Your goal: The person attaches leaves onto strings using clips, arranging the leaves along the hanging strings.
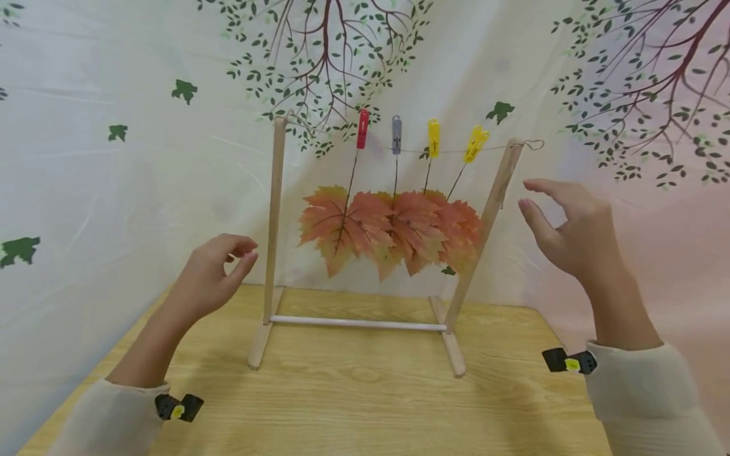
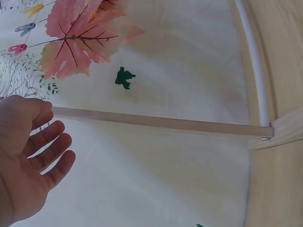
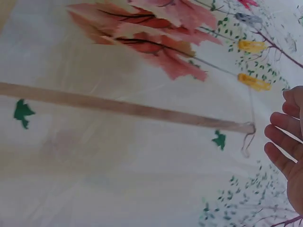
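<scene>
Several orange-red artificial maple leaves (image 1: 371,228) hang by their stems from a thin line strung across a wooden stand (image 1: 275,221). A red clothespin (image 1: 362,130), a grey clothespin (image 1: 396,136) and two yellow ones, the rightmost yellow clothespin (image 1: 476,144) tilted, grip the stems. My left hand (image 1: 211,275) is in the air just left of the left post, fingers loosely bent, holding nothing. Off to the right of the right post (image 1: 493,215), my right hand (image 1: 582,234) hovers with thumb and fingers apart, also holding nothing. Both wrist views show relaxed fingers.
The stand's feet, joined by a white rod (image 1: 359,323), rest on a wood-grain table (image 1: 342,405). Behind hangs a pale cloth (image 1: 217,171) printed with branches and green leaves. A loose string loop (image 1: 534,145) sticks out past the right post's top.
</scene>
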`<state>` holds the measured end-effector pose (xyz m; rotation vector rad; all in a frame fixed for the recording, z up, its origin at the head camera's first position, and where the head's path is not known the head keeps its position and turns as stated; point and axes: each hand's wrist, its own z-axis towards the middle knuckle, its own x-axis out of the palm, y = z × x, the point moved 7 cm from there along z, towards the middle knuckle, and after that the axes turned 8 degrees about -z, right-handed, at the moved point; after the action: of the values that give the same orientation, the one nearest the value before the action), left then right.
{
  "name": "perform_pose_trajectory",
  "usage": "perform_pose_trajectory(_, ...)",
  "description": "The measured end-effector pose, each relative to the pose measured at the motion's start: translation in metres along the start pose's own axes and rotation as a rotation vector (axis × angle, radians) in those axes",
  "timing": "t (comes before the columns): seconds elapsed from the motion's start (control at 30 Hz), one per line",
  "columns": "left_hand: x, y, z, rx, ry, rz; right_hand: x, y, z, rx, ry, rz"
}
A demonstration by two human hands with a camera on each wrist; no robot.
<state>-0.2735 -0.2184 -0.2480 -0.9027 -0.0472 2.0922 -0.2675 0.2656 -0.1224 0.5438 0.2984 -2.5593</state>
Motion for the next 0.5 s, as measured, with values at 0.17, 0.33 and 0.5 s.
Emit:
perform_pose_trajectory(0.17, 0.01, 0.012, -0.015, -0.067, 0.059, 0.019, 0.012, -0.012, -0.041, 0.038, 0.06, -0.013)
perform_pose_trajectory(0.33, 0.026, 0.02, -0.028, -0.13, 0.149, 0.068, 0.037, -0.014, -0.08, 0.083, 0.157, -0.017)
perform_pose_trajectory(0.5, 0.045, 0.024, -0.039, -0.121, 0.206, 0.135, 0.067, -0.006, -0.113, 0.122, 0.285, -0.006)
